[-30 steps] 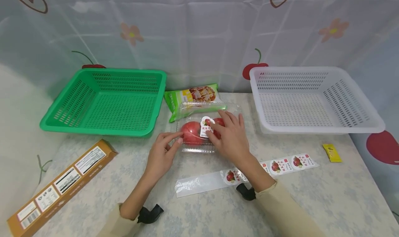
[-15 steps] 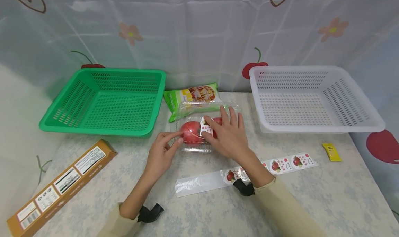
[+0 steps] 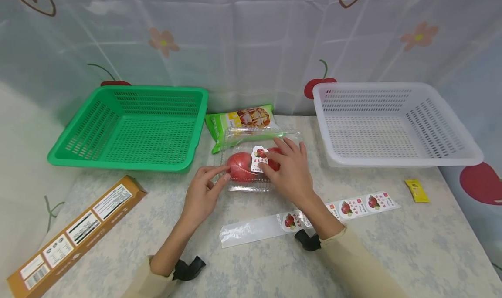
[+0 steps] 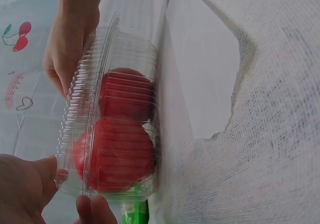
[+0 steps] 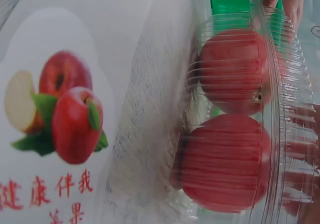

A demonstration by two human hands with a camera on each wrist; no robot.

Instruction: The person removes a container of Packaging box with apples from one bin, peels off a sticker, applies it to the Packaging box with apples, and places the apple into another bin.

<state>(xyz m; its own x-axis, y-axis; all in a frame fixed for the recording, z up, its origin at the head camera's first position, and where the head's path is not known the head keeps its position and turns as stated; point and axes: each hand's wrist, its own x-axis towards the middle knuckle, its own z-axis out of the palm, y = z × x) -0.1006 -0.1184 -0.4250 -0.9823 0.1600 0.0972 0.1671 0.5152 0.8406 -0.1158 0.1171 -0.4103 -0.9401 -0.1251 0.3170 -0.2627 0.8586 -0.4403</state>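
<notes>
A clear plastic clamshell container (image 3: 247, 188) with a closed lid holds two red apples (image 3: 240, 167) in the head view. On its lid lies a white apple sticker (image 3: 256, 162). My left hand (image 3: 200, 198) holds the container's near left corner, its thumb and index fingertips at the lid's edge. The right hand (image 3: 292, 176) rests on the lid with spread fingers, its thumb and index tips on the sticker. Both apples (image 4: 115, 154) show through the ribbed side in the left wrist view. A strip of apple stickers (image 3: 251, 230) lies under my right forearm.
Behind the container lies a green snack packet (image 3: 251, 118). A green basket (image 3: 121, 164) stands at the left, a white basket (image 3: 404, 162) at the right. A long brown box (image 3: 76, 237) lies front left, a small yellow packet (image 3: 417, 191) at the right.
My right fingers straighten across the sticker half a second ago, covering its top, then draw back so that more of it shows. The left hand stays on the container's corner.
</notes>
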